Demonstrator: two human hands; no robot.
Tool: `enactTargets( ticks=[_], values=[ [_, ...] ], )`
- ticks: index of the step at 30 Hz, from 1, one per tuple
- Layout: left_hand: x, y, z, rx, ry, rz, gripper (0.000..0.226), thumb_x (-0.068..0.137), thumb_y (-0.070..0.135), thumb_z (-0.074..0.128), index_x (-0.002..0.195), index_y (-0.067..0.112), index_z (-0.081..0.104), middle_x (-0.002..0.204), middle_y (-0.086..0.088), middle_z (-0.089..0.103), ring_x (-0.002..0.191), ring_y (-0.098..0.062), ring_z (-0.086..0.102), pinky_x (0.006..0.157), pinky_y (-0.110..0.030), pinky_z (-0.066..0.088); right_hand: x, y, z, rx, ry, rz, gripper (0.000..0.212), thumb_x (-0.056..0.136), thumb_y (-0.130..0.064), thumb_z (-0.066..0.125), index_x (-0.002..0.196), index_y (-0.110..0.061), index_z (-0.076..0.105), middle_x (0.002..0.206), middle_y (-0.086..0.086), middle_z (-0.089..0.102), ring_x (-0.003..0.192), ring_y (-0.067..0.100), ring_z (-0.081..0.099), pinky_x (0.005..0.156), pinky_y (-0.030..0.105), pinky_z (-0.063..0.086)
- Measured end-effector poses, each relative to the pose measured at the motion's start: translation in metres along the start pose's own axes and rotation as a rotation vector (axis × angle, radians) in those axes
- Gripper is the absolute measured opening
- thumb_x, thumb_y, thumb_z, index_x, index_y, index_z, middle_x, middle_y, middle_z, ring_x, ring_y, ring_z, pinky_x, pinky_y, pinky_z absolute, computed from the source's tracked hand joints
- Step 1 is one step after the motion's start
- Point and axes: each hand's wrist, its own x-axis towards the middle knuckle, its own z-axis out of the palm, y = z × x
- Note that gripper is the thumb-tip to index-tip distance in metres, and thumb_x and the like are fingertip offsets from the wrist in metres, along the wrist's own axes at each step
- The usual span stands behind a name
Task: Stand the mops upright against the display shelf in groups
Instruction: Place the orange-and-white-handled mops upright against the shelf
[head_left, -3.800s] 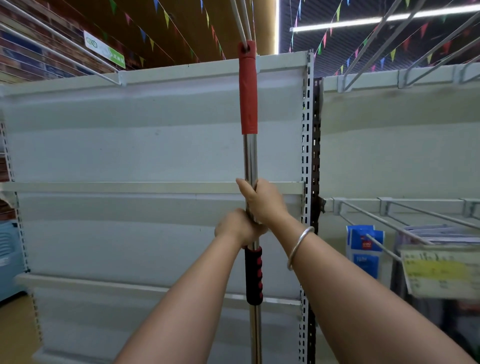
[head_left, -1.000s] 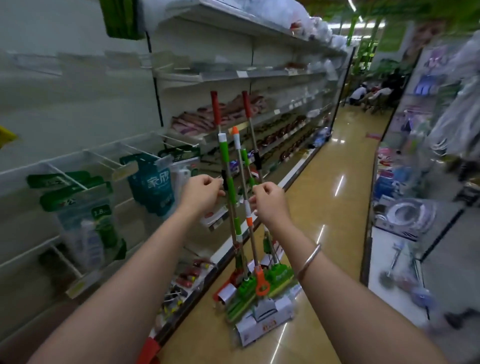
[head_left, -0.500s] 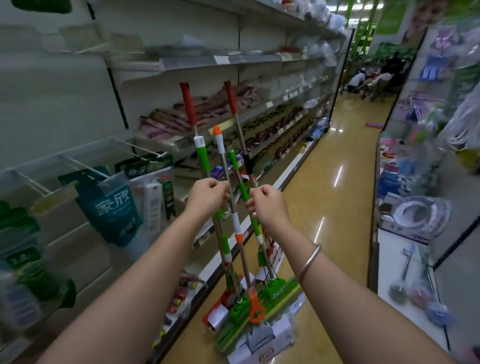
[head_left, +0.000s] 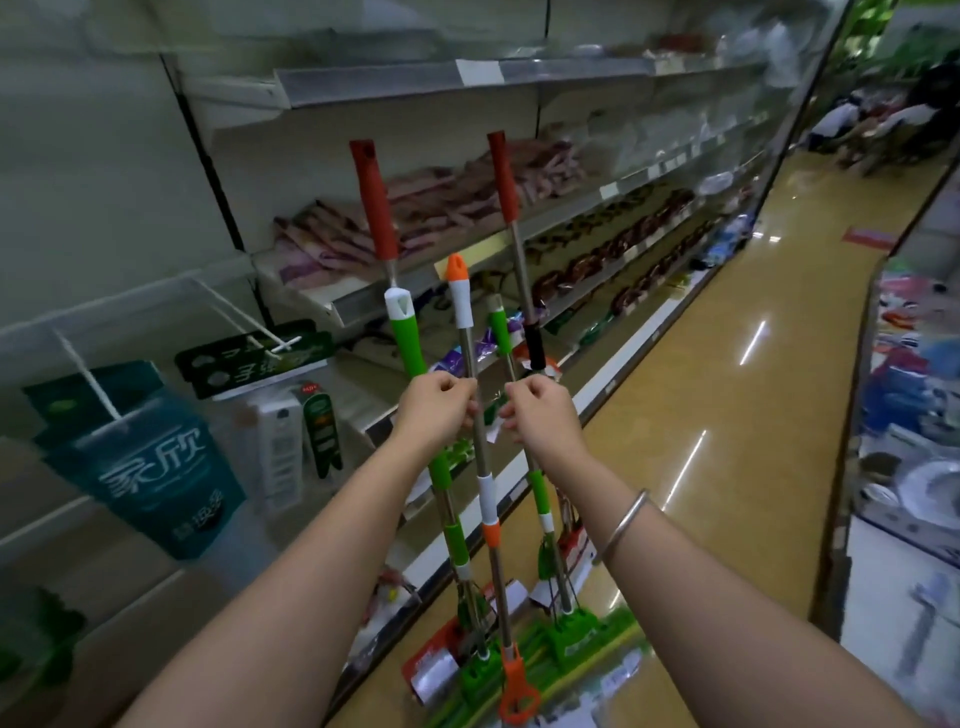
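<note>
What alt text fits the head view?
Two hands, left hand and right hand, grip a bundle of mops standing upright in a shop aisle, heads on the floor beside a stocked display shelf.

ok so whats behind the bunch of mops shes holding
Behind the mops runs the display shelf, with pinkish packets on one level and dark goods lower. The poles and both hands cover part of it.
</note>
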Motion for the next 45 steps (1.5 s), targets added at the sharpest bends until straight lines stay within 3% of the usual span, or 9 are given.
enactTargets(
  ticks=[10,14,23,30,32,35,39,41,45],
  values=[
    [0.066,-0.004,0.060,-0.034,0.282,-0.159,0.022,0.090,0.022,0.054,0.071,0.015,0.062,0.065,0.000,0.066,0.049,-0.007,0.057,0.039,-0.015,0.038,0.122,0.024,-0.024,-0.094,-0.347,0.014,0.019,0.090,-0.027,0.048,0.074,-0.020,0.056,0.071,0.000,0.062,0.069,0.019,0.059,0.069,0.040,0.051],
    [0.071,-0.013,0.074,-0.087,0.412,-0.251,0.023,0.091,0.019,0.053,0.069,0.016,0.060,0.065,-0.001,0.064,0.050,-0.009,0.057,0.032,-0.012,0.036,0.144,0.039,-0.029,-0.088,-0.451,0.062,0.018,0.091,-0.022,0.048,0.076,-0.015,0.055,0.070,0.003,0.060,0.063,0.016,0.056,0.060,0.031,0.046],
    [0.098,-0.055,0.085,-0.045,0.449,-0.353,0.021,0.091,0.016,0.052,0.071,0.016,0.056,0.064,0.001,0.060,0.053,-0.011,0.056,0.033,-0.010,0.036,0.173,0.081,0.008,-0.205,-0.555,0.096,0.018,0.089,-0.021,0.048,0.085,-0.007,0.059,0.081,0.011,0.062,0.078,0.026,0.058,0.079,0.046,0.050],
    [0.141,-0.101,0.093,0.094,0.399,-0.342,0.014,0.085,0.019,0.057,0.071,0.020,0.060,0.072,0.001,0.061,0.087,-0.028,0.064,0.081,-0.036,0.050,0.206,0.111,0.043,-0.215,-0.578,0.085,0.013,0.089,-0.020,0.049,0.077,-0.018,0.052,0.074,0.000,0.054,0.070,0.016,0.052,0.064,0.031,0.044],
    [0.155,-0.114,0.096,0.120,0.394,-0.355,0.003,0.085,0.020,0.057,0.084,0.017,0.059,0.074,0.002,0.059,0.087,-0.027,0.062,0.080,-0.035,0.049,0.217,0.122,0.052,-0.220,-0.576,0.079,0.009,0.089,-0.020,0.050,0.082,-0.016,0.053,0.074,-0.002,0.053,0.068,0.013,0.050,0.060,0.027,0.040],
    [0.171,-0.131,0.098,0.117,0.425,-0.367,0.018,0.085,0.019,0.058,0.101,0.012,0.056,0.076,0.004,0.056,0.081,-0.022,0.057,0.075,-0.033,0.046,0.228,0.133,0.067,-0.199,-0.595,0.074,0.013,0.091,-0.025,0.051,0.095,-0.013,0.056,0.078,-0.004,0.055,0.071,0.009,0.053,0.058,0.024,0.039],
    [0.185,-0.149,0.105,0.227,0.371,-0.336,0.020,0.088,0.023,0.054,0.103,0.010,0.057,0.094,-0.003,0.064,0.084,-0.020,0.058,0.070,-0.030,0.046,0.231,0.142,0.082,-0.130,-0.633,0.060,0.026,0.093,-0.027,0.050,0.111,-0.011,0.057,0.100,0.004,0.065,0.095,0.017,0.061,0.081,0.029,0.049],
    [0.188,-0.154,0.108,0.257,0.335,-0.334,0.025,0.090,0.024,0.052,0.112,0.011,0.056,0.100,-0.005,0.065,0.087,-0.020,0.059,0.068,-0.027,0.045,0.229,0.148,0.085,-0.126,-0.631,0.017,0.023,0.094,-0.028,0.048,0.109,-0.013,0.056,0.099,0.002,0.063,0.095,0.016,0.060,0.078,0.025,0.047],
    [0.181,-0.161,0.116,0.008,0.352,-0.402,0.022,0.095,0.021,0.046,0.115,0.012,0.052,0.113,-0.015,0.062,0.107,-0.032,0.059,0.093,-0.042,0.048,0.221,0.157,0.087,-0.145,-0.616,-0.078,0.023,0.096,-0.029,0.044,0.110,-0.014,0.054,0.094,-0.003,0.058,0.088,0.011,0.056,0.064,0.013,0.039]
  ],
)
